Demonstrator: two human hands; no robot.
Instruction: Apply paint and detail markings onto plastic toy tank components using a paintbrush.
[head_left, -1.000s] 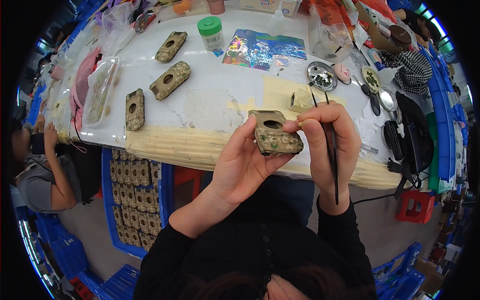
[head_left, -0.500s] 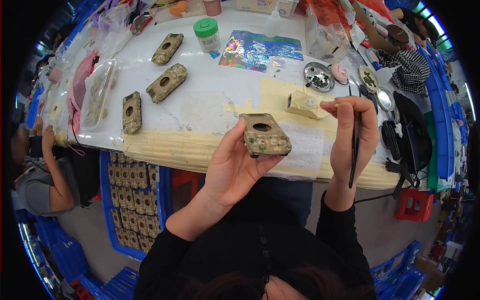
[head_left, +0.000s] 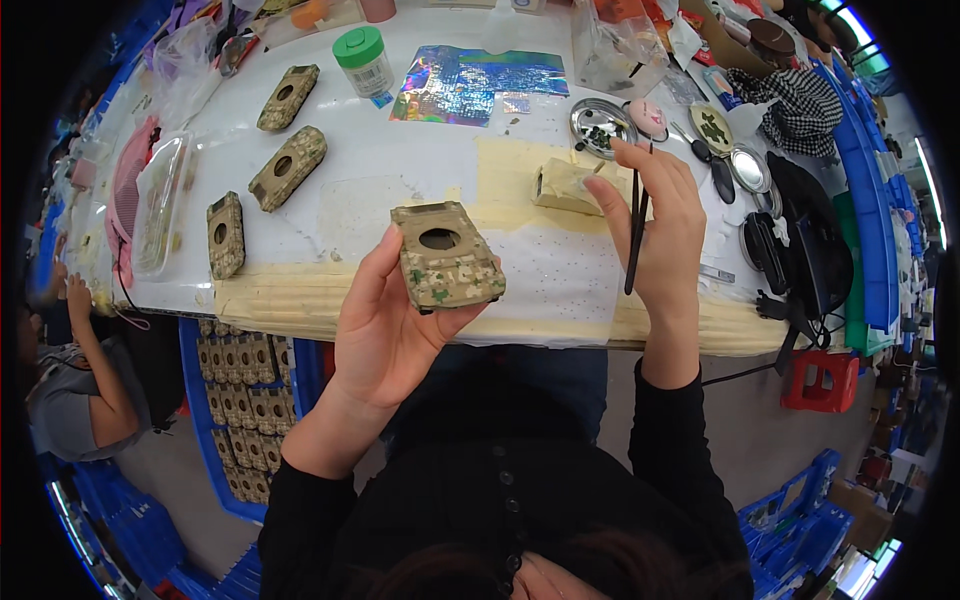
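My left hand (head_left: 372, 335) holds a small camouflage model tank hull (head_left: 448, 272) from below and the left side, thumb on its edge. The hull has a round dark hole on top and green patches towards the near end. To the right, my right hand (head_left: 668, 225) keeps slim black tweezers (head_left: 636, 235) against its fingers, their joined end pointing down. Its thumb and forefinger are apart, beside a yellowish tape-wrapped block (head_left: 562, 188). Beyond the fingertips, a round metal dish (head_left: 590, 108) holds small dark green bits.
Three similar hulls (head_left: 287, 168) lie on the table's left. A green-lidded jar (head_left: 362, 62) and shiny holographic sheet (head_left: 480, 85) are further back. Tins and a black bag (head_left: 812, 230) crowd the right. Below left, a blue crate (head_left: 205, 420) holds many hulls; another person (head_left: 90, 400) sits there.
My right thumb and forefinger have parted from their pinch over the block, and the hand has tilted. The hull is held further left in view, as the whole view has shifted.
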